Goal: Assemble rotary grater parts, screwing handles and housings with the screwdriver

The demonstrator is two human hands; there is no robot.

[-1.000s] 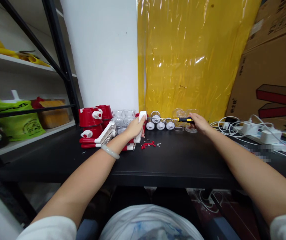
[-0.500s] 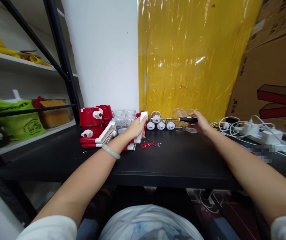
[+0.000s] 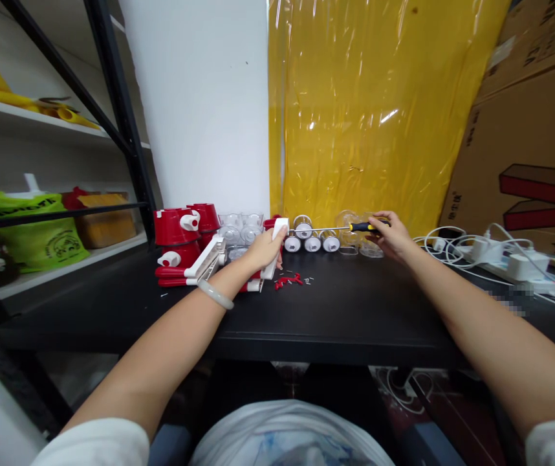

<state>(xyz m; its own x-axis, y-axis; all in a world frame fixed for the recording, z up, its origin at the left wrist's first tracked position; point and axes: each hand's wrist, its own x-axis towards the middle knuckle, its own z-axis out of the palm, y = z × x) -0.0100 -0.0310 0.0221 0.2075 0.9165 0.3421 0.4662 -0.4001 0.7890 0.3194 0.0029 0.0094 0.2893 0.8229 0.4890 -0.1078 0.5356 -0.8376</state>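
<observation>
My left hand (image 3: 264,250) is closed around a white plastic part (image 3: 281,224) with some red behind it, held above the black table. In my right hand (image 3: 392,234) is a screwdriver (image 3: 363,227) with a black and yellow handle, lying level. Its long shaft points left, and the tip reaches the white part near my left fingers; the exact contact is too small to tell. Below and between the hands lie small red pieces (image 3: 288,281) and small screws (image 3: 308,281). Behind the shaft are clear cylinders with white ends (image 3: 312,244).
Red cups (image 3: 175,226) and red-and-white handles (image 3: 180,277) are piled at the left, beside clear cups (image 3: 241,230). White cables and a power strip (image 3: 549,285) lie at the right of the table (image 3: 355,310). A shelf rack (image 3: 134,162) stands left.
The screwdriver handle and my right hand have shifted slightly right and up, and the fingers of that hand have changed their hold. My left hand has barely moved.
</observation>
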